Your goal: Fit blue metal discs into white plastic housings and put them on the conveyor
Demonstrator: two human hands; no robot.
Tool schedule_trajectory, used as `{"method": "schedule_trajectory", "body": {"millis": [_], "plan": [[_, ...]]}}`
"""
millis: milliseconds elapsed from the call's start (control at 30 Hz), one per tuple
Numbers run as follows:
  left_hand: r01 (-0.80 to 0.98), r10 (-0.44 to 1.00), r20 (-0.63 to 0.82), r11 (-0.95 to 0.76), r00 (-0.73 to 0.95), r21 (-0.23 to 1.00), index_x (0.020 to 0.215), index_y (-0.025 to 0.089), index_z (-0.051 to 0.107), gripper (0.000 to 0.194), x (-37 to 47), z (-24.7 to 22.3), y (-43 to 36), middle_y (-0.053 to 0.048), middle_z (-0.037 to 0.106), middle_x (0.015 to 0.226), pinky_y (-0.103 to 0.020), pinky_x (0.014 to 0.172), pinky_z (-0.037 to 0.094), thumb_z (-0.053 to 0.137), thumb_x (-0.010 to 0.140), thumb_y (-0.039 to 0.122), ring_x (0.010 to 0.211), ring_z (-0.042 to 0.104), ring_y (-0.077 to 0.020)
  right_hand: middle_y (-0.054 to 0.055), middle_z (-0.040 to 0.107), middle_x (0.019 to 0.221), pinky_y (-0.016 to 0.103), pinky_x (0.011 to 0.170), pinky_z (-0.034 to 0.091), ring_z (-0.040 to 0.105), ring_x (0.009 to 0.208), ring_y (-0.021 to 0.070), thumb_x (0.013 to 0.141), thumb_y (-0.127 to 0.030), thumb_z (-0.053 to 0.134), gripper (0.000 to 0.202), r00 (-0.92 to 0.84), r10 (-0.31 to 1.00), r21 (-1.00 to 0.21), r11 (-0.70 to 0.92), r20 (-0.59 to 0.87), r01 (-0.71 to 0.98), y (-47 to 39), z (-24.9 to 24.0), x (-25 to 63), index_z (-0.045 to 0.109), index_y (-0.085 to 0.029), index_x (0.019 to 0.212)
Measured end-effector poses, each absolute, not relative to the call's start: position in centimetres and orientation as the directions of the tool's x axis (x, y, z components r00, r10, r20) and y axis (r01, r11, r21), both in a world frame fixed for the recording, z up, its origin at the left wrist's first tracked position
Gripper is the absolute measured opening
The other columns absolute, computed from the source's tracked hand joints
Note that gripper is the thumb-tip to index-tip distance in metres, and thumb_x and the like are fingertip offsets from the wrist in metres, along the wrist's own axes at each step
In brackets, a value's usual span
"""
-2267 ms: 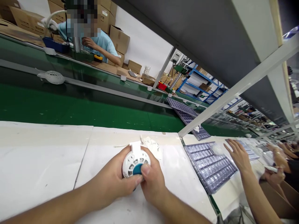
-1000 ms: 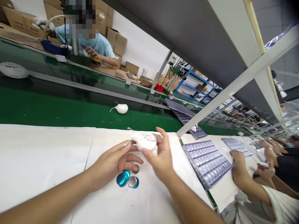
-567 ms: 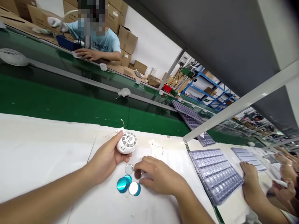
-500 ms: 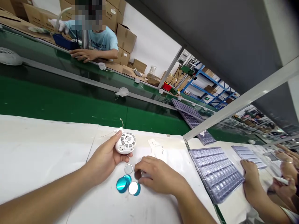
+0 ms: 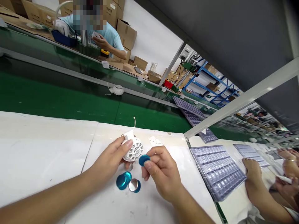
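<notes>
My left hand [image 5: 111,158] is closed around a round white slotted housing [image 5: 135,150], with a thin wire rising from its top. Between the thumb and fingers of my right hand [image 5: 163,174] is a blue disc [image 5: 144,160], held just right of the housing. Below my hands, blue discs [image 5: 121,181] overlap on the white work surface [image 5: 98,202]. Beside them a silver disc [image 5: 133,185] rests partly over another blue one. One more silver disc [image 5: 130,166] is partly hidden beneath my left hand.
A purple compartment tray [image 5: 218,171] lies to the right, near another person's arm [image 5: 257,183]. A green conveyor [image 5: 70,104] runs behind, carrying a white housing [image 5: 118,90]. A slanted metal post [image 5: 243,99] crosses the right side. Across sits a person in blue [image 5: 114,37].
My right hand has lifted a disc, now showing blue, up beside the housing. My left hand and housing have shifted right. The person opposite has raised a hand holding a white part.
</notes>
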State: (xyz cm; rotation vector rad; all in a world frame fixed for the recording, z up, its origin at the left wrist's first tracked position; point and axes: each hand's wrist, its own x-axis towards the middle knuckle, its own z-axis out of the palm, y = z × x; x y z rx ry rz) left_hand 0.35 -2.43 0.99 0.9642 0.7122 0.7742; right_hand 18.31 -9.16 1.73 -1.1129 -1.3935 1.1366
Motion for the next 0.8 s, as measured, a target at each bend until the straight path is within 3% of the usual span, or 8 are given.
{"method": "schedule_trajectory", "body": {"millis": [267, 433, 533, 600, 667, 800], "plan": [[-0.068, 0.806, -0.153, 0.232, 0.572, 0.97, 0.085, 0.023, 0.056, 0.039, 0.6, 1.7, -3.2, 0.0, 0.058, 0.076, -0.031, 0.063, 0.049, 0.051, 0.09, 0.061, 0.063, 0.055, -0.0161, -0.002, 0.065, 0.069, 0.026, 0.051, 0.048, 0.058, 0.055, 0.0128, 0.097, -0.022, 0.059, 0.015, -0.067, 0.932, -0.882, 0.358, 0.355, 0.306, -9.0, 0.7, 18.0, 0.064, -0.028, 0.11], [-0.025, 0.802, -0.182, 0.239, 0.569, 0.971, 0.082, 0.023, 0.053, 0.04, 0.5, 1.8, -3.2, 0.001, 0.057, 0.073, -0.03, 0.065, 0.047, 0.047, 0.092, 0.061, 0.063, 0.053, -0.0151, -0.003, 0.064, 0.069, 0.025, 0.051, 0.046, 0.056, 0.055, 0.012, 0.097, -0.022, 0.059, 0.015, -0.057, 0.924, -0.863, 0.373, 0.377, 0.342, -9.0, 0.9, 17.9, 0.064, -0.029, 0.109], [-0.034, 0.792, -0.186, 0.252, 0.581, 0.967, 0.093, 0.024, 0.056, 0.038, 0.5, 2.2, -3.4, 0.001, 0.058, 0.078, -0.03, 0.063, 0.047, 0.052, 0.089, 0.061, 0.064, 0.054, -0.0154, -0.005, 0.06, 0.065, 0.025, 0.052, 0.043, 0.053, 0.053, 0.0118, 0.096, -0.025, 0.059, 0.011, -0.037, 0.948, -0.886, 0.308, 0.315, 0.347, -9.1, 1.0, 17.9, 0.062, -0.028, 0.106], [-0.059, 0.801, -0.179, 0.258, 0.571, 0.964, 0.106, 0.025, 0.056, 0.039, 0.5, 2.4, -3.6, 0.001, 0.059, 0.08, -0.028, 0.06, 0.046, 0.064, 0.084, 0.057, 0.064, 0.054, -0.0153, -0.008, 0.05, 0.057, 0.024, 0.05, 0.037, 0.045, 0.05, 0.0105, 0.094, -0.029, 0.064, 0.012, 0.017, 0.979, -0.932, 0.187, 0.202, 0.312, -8.9, 1.2, 18.0, 0.06, -0.027, 0.106], [-0.058, 0.802, -0.191, 0.27, 0.566, 0.961, 0.112, 0.025, 0.053, 0.045, 0.4, 2.6, -3.9, 0.003, 0.057, 0.072, -0.026, 0.056, 0.042, 0.071, 0.079, 0.05, 0.06, 0.052, -0.0145, -0.011, 0.042, 0.057, 0.022, 0.049, 0.032, 0.039, 0.05, 0.0095, 0.088, -0.035, 0.073, 0.029, 0.073, 0.995, -0.979, 0.054, 0.069, 0.194, -8.6, 1.5, 18.0, 0.056, -0.028, 0.109], [-0.066, 0.731, -0.227, 0.349, 0.644, 0.935, 0.113, 0.023, 0.048, 0.05, 0.3, 3.0, -4.3, 0.004, 0.056, 0.067, -0.024, 0.048, 0.034, 0.071, 0.075, 0.045, 0.052, 0.046, -0.0122, -0.003, 0.055, 0.086, 0.025, 0.061, 0.043, 0.052, 0.069, 0.0134, 0.074, -0.053, 0.082, 0.062, -0.043, 0.999, -0.994, -0.016, -0.011, -0.109, -8.3, 1.9, 17.4, 0.051, -0.026, 0.12]]}}
